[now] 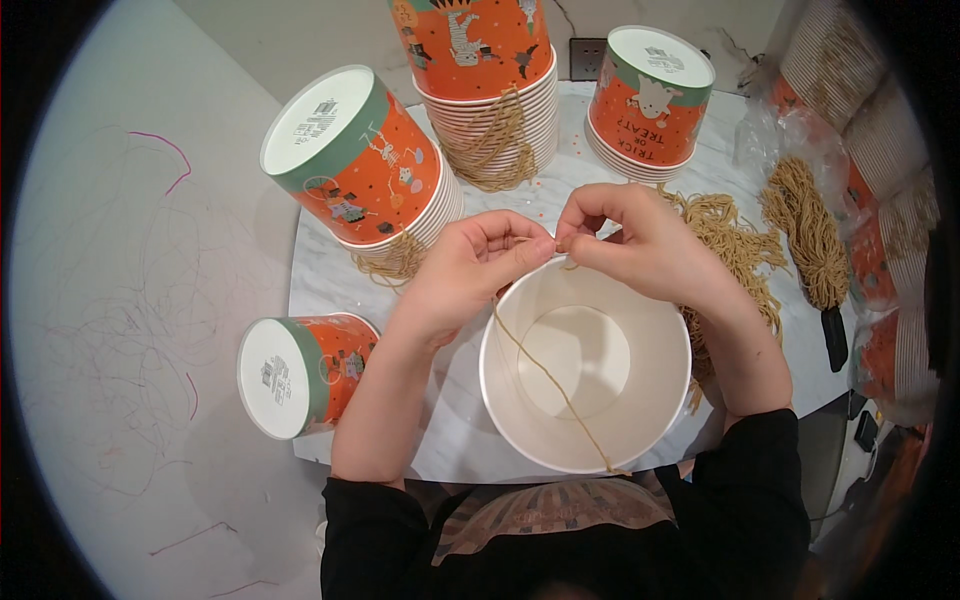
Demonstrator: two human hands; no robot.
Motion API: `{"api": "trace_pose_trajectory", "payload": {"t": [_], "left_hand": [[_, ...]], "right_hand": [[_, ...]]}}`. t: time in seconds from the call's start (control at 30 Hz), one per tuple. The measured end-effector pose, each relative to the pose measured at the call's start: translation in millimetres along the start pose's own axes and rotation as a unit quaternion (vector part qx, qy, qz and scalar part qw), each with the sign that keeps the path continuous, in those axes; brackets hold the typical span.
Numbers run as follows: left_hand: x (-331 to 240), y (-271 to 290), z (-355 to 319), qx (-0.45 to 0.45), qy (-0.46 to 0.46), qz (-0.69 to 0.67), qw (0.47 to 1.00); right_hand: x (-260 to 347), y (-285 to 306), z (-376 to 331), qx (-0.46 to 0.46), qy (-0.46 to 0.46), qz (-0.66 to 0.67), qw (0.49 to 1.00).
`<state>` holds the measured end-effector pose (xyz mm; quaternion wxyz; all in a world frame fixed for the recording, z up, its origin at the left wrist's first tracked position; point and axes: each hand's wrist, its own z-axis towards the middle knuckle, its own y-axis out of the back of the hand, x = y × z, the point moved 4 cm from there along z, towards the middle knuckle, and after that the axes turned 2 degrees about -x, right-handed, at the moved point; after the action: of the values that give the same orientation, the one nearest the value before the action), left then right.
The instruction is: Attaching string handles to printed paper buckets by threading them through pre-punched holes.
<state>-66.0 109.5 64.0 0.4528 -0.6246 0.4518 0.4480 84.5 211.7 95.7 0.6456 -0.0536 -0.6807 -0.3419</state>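
A white-lined paper bucket stands with its mouth up at the table's near edge, in front of my body. One tan cord slants across its opening, from beneath my left hand down to the near rim. At the far rim my left hand is closed in a pinch, fingertips on the cord. My right hand pinches there too, its fingertips meeting the left ones, and a short bit of cord shows just below them. The exact spot between the fingertips is mostly hidden.
Upside-down orange and green buckets surround the work: a tall stack behind, a leaning stack at left, a short stack at far right, a tipped bucket. Loose cords and a tied cord bundle lie at right.
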Motion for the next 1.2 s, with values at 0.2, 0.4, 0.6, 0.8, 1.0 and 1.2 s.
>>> {"api": "trace_pose_trajectory", "payload": {"t": [0.2,0.4,0.6,0.8,1.0,1.2], "left_hand": [[-1,7,1,0.016,0.012,0.03,0.999],[-1,7,1,0.024,0.018,0.015,0.999],[-4,8,-1,0.047,0.031,0.034,0.998],[-1,6,-5,0.015,0.053,0.075,0.996],[9,1,4,0.053,0.057,0.083,0.993],[11,1,6,0.054,0.053,0.106,0.992]], "right_hand": [[0,1,0,-0.012,0.021,-0.007,1.0],[0,0,1,0.002,0.029,-0.024,0.999],[4,3,-4,0.009,0.036,-0.05,0.998],[64,-6,-33,-0.096,0.346,-0.354,0.864],[116,-37,-106,-0.11,0.516,-0.322,0.786],[114,-47,-134,-0.206,0.399,-0.065,0.891]]}}
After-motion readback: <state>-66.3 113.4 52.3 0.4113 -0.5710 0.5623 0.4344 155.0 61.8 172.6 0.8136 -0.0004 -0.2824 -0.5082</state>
